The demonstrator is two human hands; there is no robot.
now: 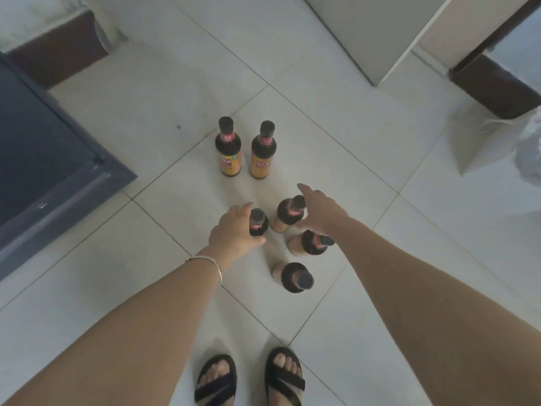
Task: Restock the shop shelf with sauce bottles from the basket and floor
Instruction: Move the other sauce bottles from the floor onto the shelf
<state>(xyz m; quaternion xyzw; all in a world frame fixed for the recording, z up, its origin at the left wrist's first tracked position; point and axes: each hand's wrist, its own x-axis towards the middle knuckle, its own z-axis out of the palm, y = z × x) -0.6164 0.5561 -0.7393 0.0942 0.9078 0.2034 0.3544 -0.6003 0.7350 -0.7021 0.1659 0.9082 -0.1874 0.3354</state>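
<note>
Several dark sauce bottles with orange labels stand upright on the white tiled floor. My left hand [234, 230] is wrapped around the neck of one bottle [258, 222]. My right hand [320, 210] reaches over another bottle [288, 213], fingers spread, touching its neck without a closed grip. Just below that hand stands a third bottle [313, 243], and a fourth [295, 277] is nearest my feet. Two more bottles [229, 148] [262, 150] stand side by side farther away.
A dark grey cabinet or freezer [52, 159] fills the left side. A white unit [380, 39] and a dark brown base [494, 83] stand at the upper right, with a white bag [486, 148] beside them. My sandalled feet [248, 379] are at the bottom.
</note>
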